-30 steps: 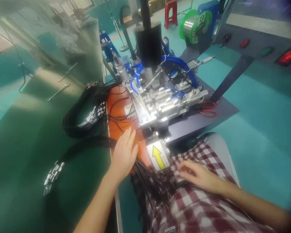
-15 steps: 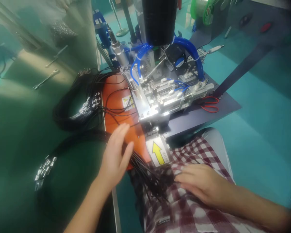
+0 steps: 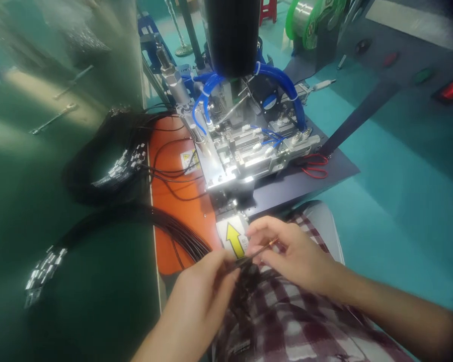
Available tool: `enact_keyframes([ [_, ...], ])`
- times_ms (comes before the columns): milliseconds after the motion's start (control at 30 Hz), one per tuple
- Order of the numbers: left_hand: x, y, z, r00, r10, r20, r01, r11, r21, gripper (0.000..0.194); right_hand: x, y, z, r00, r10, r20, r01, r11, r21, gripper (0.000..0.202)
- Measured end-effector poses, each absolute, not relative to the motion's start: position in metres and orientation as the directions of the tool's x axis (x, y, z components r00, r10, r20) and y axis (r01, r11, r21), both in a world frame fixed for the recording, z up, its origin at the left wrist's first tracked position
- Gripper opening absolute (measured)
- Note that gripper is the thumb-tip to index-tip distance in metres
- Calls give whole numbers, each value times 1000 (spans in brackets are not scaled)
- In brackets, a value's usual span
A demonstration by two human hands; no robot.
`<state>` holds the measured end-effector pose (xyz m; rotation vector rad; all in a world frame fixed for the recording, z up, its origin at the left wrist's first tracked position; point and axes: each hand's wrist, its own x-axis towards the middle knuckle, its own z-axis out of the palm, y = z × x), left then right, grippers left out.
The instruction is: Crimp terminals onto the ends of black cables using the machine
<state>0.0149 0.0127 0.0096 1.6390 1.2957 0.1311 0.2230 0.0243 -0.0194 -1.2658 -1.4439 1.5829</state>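
Observation:
Over the checked apron, my left hand [image 3: 206, 284] pinches a thin dark cable [image 3: 262, 249] between thumb and fingers. The cable's copper-coloured tip points up and to the right. My right hand [image 3: 292, 251] is closed around the cable near that tip, its fingers curled. A bundle of black cables [image 3: 184, 236] runs from the green table across the orange plate to below my left hand; its ends on my lap are partly hidden. Just beyond my hands is a white block with a yellow arrow [image 3: 233, 239], at the front of the metal machine [image 3: 245, 156].
On the green table [image 3: 109, 301] lies another coil of black cables [image 3: 79, 166] with silver connectors. The machine carries blue air hoses [image 3: 287, 75] above the orange plate [image 3: 169, 141]. A control panel [image 3: 407, 60] stands at upper right, near a green spool [image 3: 305, 22] of wire.
My left hand has moved right and down from above the cable bundle, and now pinches one cable. My right hand has risen from my lap to the cable's tip. The view has shifted slightly.

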Motion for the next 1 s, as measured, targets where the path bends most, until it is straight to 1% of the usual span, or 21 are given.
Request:
enact_keyframes([
  [67, 27, 12, 10, 413, 786, -461, 656, 95, 749, 15, 221, 22, -14, -339, 931, -136, 261, -46, -964, 24],
  [133, 38, 13, 10, 403, 812, -423, 609, 106, 786, 18, 220, 20, -11, -367, 929, -50, 353, 90, -931, 26],
  [200, 43, 15, 9, 403, 832, -380, 539, 120, 834, 18, 220, 21, -10, -364, 931, -25, 386, 126, -914, 29],
  [267, 42, 20, 5, 401, 849, -344, 461, 137, 877, 17, 223, 23, -13, -307, 949, -67, 339, 43, -940, 32],
  [333, 38, 25, 2, 373, 870, -323, 403, 161, 901, 17, 227, 25, -16, -259, 956, -140, 245, -75, -967, 37],
  [400, 35, 27, -1, 337, 887, -317, 364, 188, 912, 18, 231, 26, -17, -277, 942, -189, 175, -144, -974, 35],
  [433, 34, 27, -1, 335, 887, -319, 353, 196, 915, 18, 231, 27, -16, -292, 934, -204, 158, -163, -974, 30],
  [533, 37, 22, 1, 388, 869, -307, 356, 166, 920, 19, 229, 28, -14, -300, 927, -224, 131, -192, -973, 9],
  [567, 37, 21, 3, 420, 856, -301, 374, 139, 917, 20, 227, 28, -14, -291, 928, -234, 127, -205, -970, 7],
  [633, 32, 27, 3, 471, 835, -284, 445, 53, 894, 24, 225, 27, -15, -273, 924, -267, 130, -240, -962, 11],
  [667, 25, 36, 2, 485, 830, -276, 504, -8, 863, 26, 225, 26, -16, -265, 921, -286, 132, -259, -957, 12],
  [700, 13, 47, 0, 449, 861, -239, 581, -79, 810, 28, 225, 26, -17, -257, 917, -305, 131, -279, -951, 12],
  [733, -2, 62, -3, 346, 927, -143, 690, -148, 708, 27, 226, 25, -18, -249, 913, -324, 130, -300, -945, 13],
  [767, -20, 79, -6, 217, 976, -14, 811, -172, 559, 25, 227, 24, -20, -240, 908, -343, 125, -322, -939, 15],
  [800, -40, 96, -10, 120, 991, 56, 866, -132, 482, 24, 228, 23, -21, -234, 902, -362, 120, -343, -932, 16],
  [900, -98, 142, -19, -73, 980, 186, 945, 8, 327, 25, 231, 20, -24, -238, 878, -415, 123, -397, -910, 17],
  [967, -124, 159, -24, -137, 968, 211, 964, 80, 255, 23, 231, 18, -26, -241, 867, -436, 144, -412, -900, 18],
  [1000, -131, 164, -27, -142, 970, 198, 969, 95, 229, 21, 230, 18, -27, -241, 865, -440, 154, -413, -898, 18],
])
